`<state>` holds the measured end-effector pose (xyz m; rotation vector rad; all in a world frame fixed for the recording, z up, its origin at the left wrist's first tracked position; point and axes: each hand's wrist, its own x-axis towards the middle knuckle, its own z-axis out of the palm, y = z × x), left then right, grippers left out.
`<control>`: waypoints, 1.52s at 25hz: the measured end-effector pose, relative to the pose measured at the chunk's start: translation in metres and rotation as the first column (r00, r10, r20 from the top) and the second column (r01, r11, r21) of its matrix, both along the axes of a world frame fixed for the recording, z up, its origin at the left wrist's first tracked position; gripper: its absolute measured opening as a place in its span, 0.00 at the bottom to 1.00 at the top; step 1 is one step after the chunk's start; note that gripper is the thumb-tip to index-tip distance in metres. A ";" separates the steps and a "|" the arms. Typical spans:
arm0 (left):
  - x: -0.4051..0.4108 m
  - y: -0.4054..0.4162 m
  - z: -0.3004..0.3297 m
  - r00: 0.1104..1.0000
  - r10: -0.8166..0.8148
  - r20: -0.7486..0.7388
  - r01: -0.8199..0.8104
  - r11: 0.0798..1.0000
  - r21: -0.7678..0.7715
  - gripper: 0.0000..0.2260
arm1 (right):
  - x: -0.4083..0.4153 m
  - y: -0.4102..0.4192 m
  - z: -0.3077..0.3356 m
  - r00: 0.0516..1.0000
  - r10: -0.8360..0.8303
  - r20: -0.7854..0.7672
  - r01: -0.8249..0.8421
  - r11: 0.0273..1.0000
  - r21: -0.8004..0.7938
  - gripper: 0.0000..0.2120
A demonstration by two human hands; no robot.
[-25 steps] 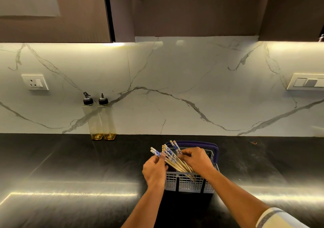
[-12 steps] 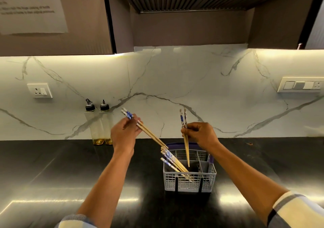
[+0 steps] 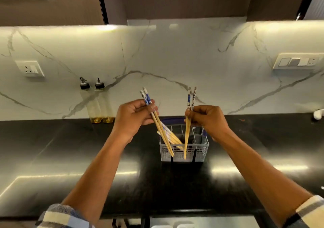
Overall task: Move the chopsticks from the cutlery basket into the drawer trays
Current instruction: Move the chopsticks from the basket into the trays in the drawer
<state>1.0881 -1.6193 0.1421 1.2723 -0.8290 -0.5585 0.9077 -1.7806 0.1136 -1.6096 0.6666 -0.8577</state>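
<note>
The left hand (image 3: 135,115) grips two chopsticks (image 3: 162,133) slanting from its fingers toward 5 o'clock; the right hand (image 3: 206,119) pinches two more (image 3: 187,136), nearly upright. Both pairs hang over the cutlery basket (image 3: 184,148) on the black worktop (image 3: 70,157), where several chopsticks (image 3: 172,136), too bunched to count, lean toward 10 o'clock.

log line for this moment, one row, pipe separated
phase: lift-out | left hand: holds chopstick pair | right hand: holds second pair | cutlery basket: more chopsticks inside | drawer: barely in view
</note>
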 end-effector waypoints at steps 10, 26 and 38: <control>-0.049 0.062 -0.194 0.950 -0.043 -0.308 0.192 0.860 0.472 0.04 | -0.084 0.095 -0.206 0.922 0.007 -0.388 0.116 0.950 0.291 0.08; -0.098 0.117 -0.358 0.956 -0.039 -0.289 0.264 0.539 0.800 0.04 | -0.102 0.198 -0.337 0.702 -0.009 -0.712 0.276 0.925 0.260 0.13; -0.101 0.095 -0.402 0.992 0.014 -0.124 0.110 0.361 0.926 0.04 | -0.079 0.194 -0.366 0.515 -0.024 -0.857 0.390 0.897 0.210 0.08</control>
